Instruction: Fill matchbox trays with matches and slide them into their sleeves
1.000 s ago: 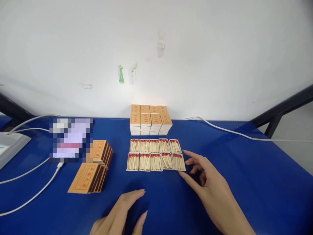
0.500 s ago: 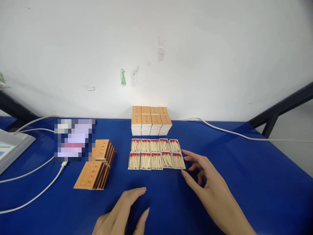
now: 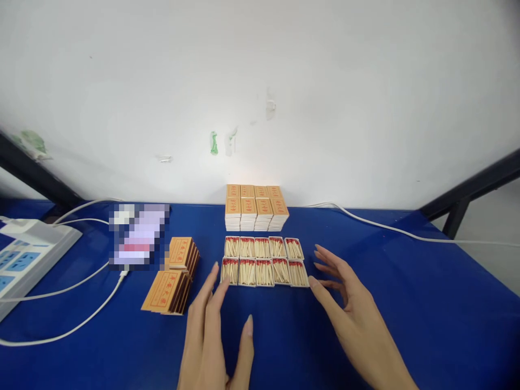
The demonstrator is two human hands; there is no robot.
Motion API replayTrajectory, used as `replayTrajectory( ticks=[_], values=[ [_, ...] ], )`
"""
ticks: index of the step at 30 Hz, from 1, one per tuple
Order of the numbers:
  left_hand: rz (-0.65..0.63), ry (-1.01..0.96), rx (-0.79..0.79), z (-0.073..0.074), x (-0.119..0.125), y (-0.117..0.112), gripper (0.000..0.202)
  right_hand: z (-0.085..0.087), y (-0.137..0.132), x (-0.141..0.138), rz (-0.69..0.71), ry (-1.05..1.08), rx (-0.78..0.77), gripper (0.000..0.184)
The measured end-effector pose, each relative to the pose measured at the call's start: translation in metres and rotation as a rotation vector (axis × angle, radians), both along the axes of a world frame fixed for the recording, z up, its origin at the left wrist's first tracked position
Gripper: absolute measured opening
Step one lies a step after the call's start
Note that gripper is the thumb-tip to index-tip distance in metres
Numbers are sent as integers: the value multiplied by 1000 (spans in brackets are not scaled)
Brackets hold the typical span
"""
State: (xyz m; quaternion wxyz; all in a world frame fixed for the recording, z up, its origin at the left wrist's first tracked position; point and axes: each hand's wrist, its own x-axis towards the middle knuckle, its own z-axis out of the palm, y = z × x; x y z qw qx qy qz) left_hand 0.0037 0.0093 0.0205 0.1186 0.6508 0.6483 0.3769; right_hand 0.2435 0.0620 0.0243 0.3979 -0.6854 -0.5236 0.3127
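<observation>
Left hand [image 3: 213, 330] has slid up to the trays [image 3: 264, 262], empty, wrist cut off. Right hand [image 3: 349, 309] (also empty) flanks them; ten hold red-tipped matches.

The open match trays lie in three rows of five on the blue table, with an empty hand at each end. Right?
Not quite. The trays lie in two rows of five, not three, as the head view shows. The rest holds: they are on the blue table, with the empty left hand at the left end and the empty right hand at the right end.
</observation>
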Motion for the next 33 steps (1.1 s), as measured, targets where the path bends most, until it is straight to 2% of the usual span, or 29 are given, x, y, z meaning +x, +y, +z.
replayTrajectory(
  ticks=[3,6,12,22,28,33],
  values=[
    [32,-157,-99,1,9,14,75,1,4,-6,61,63,-15,77],
    [69,-286,-174,5,14,26,86,1,7,-12,87,100,1,79],
    [81,-343,-236,16,20,35,85,-2,8,-20,108,165,-15,76],
    [46,-399,-273,17,25,33,77,-2,8,-25,115,135,-2,73],
    [31,-357,-240,19,25,34,80,-3,11,-25,102,168,20,75],
    [-15,-37,8,37,24,14,76,7,5,-23,-95,10,6,73]
  ],
)
